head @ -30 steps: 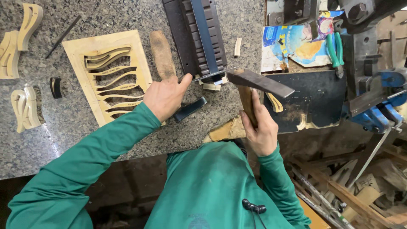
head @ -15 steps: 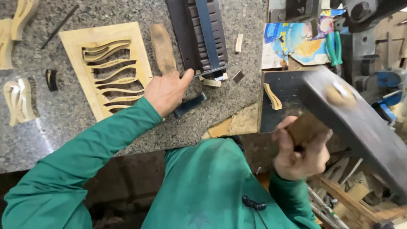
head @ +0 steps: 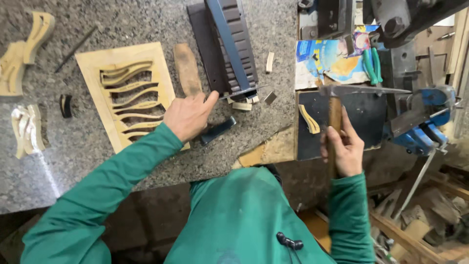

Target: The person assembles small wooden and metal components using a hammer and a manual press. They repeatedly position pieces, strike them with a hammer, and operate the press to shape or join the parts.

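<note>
My left hand [head: 188, 116] rests on the granite bench [head: 137, 19], its fingers reaching to the near end of a long dark ridged block [head: 225, 46] with a blue metal strip on top. Small wooden bits [head: 242, 105] lie at that end. A dark flat piece [head: 218, 130] lies just beside my left hand. My right hand [head: 343, 146] grips the wooden handle of a hammer [head: 364, 90], held over a dark metal plate [head: 361, 117] to the right of the bench. A curved light wood piece [head: 309, 119] lies on that plate.
A light wooden panel with wavy cut-out slots [head: 128, 93] lies left of my hand, with a wooden paddle shape [head: 187, 68] beside it. Curved wood offcuts [head: 22, 54] sit at far left. A blue vise [head: 425, 122], green-handled pliers [head: 372, 63] and scrap wood fill the right.
My right hand swung the hammer from over the bench's edge out to the right and now holds it over the dark metal plate. The left hand stayed by the ridged block.
</note>
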